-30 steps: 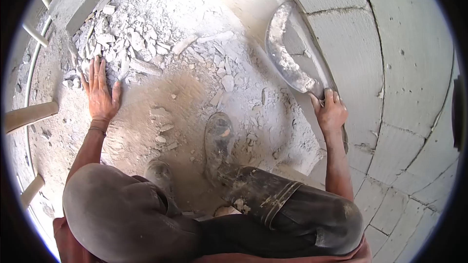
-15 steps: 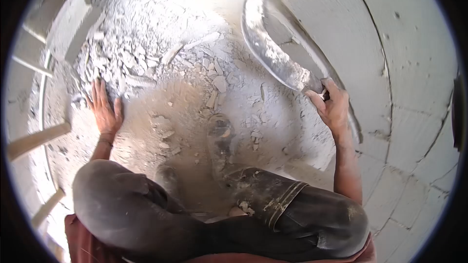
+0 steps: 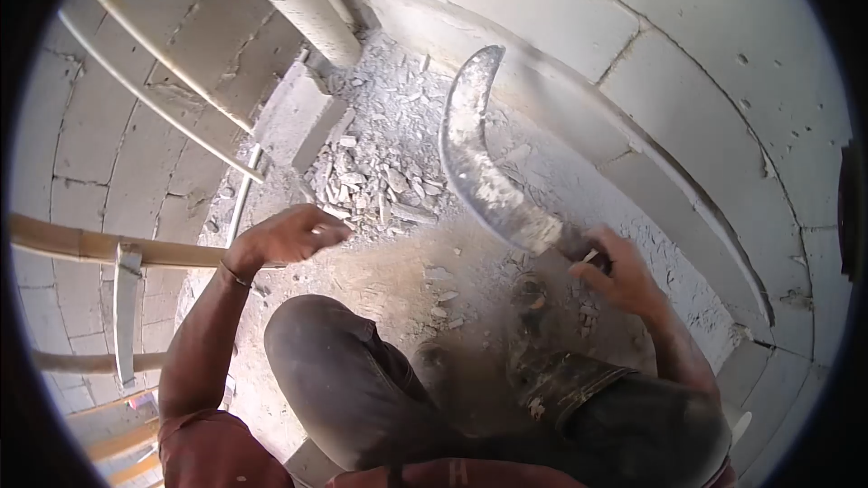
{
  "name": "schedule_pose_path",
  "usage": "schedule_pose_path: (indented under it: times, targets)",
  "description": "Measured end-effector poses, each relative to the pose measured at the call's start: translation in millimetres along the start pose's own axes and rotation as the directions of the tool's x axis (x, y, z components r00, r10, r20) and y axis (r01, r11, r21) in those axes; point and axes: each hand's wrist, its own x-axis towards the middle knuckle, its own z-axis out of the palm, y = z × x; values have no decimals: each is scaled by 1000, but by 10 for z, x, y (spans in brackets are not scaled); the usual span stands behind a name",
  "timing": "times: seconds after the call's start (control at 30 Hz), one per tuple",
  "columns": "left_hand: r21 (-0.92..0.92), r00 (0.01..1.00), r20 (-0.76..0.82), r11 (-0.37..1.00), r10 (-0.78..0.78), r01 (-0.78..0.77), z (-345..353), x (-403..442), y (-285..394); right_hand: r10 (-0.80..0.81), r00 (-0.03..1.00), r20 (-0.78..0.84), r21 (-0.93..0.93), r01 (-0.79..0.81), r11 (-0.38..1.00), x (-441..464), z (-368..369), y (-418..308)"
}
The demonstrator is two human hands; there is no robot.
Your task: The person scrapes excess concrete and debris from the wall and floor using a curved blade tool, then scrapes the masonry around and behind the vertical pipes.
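My right hand [image 3: 624, 276] is wrapped around the short dark handle of a curved machete [image 3: 484, 172]. Its broad, crescent-shaped blade is smeared with white dust and points away from me, above the dusty floor. On the left, my left hand [image 3: 294, 233] hangs over the floor with its fingers loosely bent and nothing visible in them. Just beyond that hand lies a heap of broken pale rubble [image 3: 389, 185]. My boot [image 3: 532, 294] shows between the knees, partly blurred by dust.
A wall of pale blocks [image 3: 687, 99] curves along the right, with a ledge at its foot. A wooden pole [image 3: 172, 251] reaches in behind my left wrist. A pale block [image 3: 298, 117] and a thick pipe [image 3: 298, 4] stand at the back left, near thin white conduits [image 3: 149, 90].
My left hand has lifted from the rubble-strewn floor, its spread fingers now bent. My right hand still grips the machete, slightly lower in view. The camera's view has shifted, showing more wall and pipe.
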Motion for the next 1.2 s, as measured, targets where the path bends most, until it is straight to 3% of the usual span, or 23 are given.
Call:
schedule_pose_path:
  times: [0.07,0.1,0.13,0.2,0.27,0.3,0.33,0.37,0.4,0.43,0.47,0.5,0.53,0.57,0.63,0.7,0.8,0.83,0.9,0.97,1.0,1.13,1.2]
  targets:
    - [92,938,312,978,148,-185,25,-101,509,52,957,286,139,-95,986,121,118,12]
    - [59,911,388,982,143,-179,148,-104,757,36,962,270,13,-41,999,146,129,-51]
    - [25,874,464,984,144,-175,322,-99,996,23,961,274,11,-27,1000,156,164,-88]
    - [-192,890,434,979,141,-62,804,17,1311,3,972,235,-14,1,1000,185,295,-85]
    - [-621,986,160,782,49,62,1415,83,1456,-15,978,207,75,-1,997,194,453,-42]
    - [-630,987,153,774,45,62,1607,214,1529,-19,984,178,161,-10,987,206,504,-45]
    - [-907,986,145,409,77,102,1779,345,1595,-24,981,193,156,-7,988,235,525,-104]
    - [-991,987,122,-39,106,127,1881,444,1660,36,970,242,275,-104,956,280,529,-191]
    - [-992,988,111,-50,108,117,1912,523,1721,88,952,293,379,-200,904,335,531,-265]
    - [-979,996,18,-198,90,36,1927,590,1787,82,951,298,369,-194,909,383,567,-288]
    - [-940,996,-70,-339,62,-45,1930,663,1844,61,960,274,389,-169,906,443,639,-274]
    - [-937,995,-79,-344,66,-52,1967,784,1875,41,968,249,410,-144,901,499,704,-240]
    - [-887,993,-118,-448,-17,-113,1992,891,1902,37,967,253,402,-140,905,543,766,-182]
    - [-821,984,-149,-541,-102,-181,2012,981,1894,-52,980,190,336,-15,942,602,824,-119]
    - [-837,974,-193,-497,-122,-228,1904,974,1895,-152,978,142,249,114,962,704,804,-229]
    - [-849,963,-228,-455,-143,-269,1805,935,1916,87,948,306,431,-219,875,788,724,-393]
    - [-794,965,-160,-554,-209,-252,1725,942,1886,77,922,379,472,-265,841,869,758,-351]
    - [-837,980,-158,-510,-120,-197,1864,1056,1739,81,919,386,455,-266,850,902,724,-378]
    - [-869,988,-150,-473,-30,-147,1988,1122,1589,167,759,629,449,-530,720,951,647,-435]
    - [-862,948,-240,-495,207,-110,2016,1143,1515,199,737,646,441,-574,690,1000,661,-345]
    - [-854,947,-246,-509,207,-111,2002,1133,1530,225,718,659,447,-614,651,1015,681,-307]
    - [-820,956,-251,-558,154,-126,1924,1153,1506,320,705,633,324,-616,718,1109,797,-391]
    - [-824,955,-249,-554,159,-122,1847,1147,1502,389,822,415,186,-495,849,1175,982,-565]
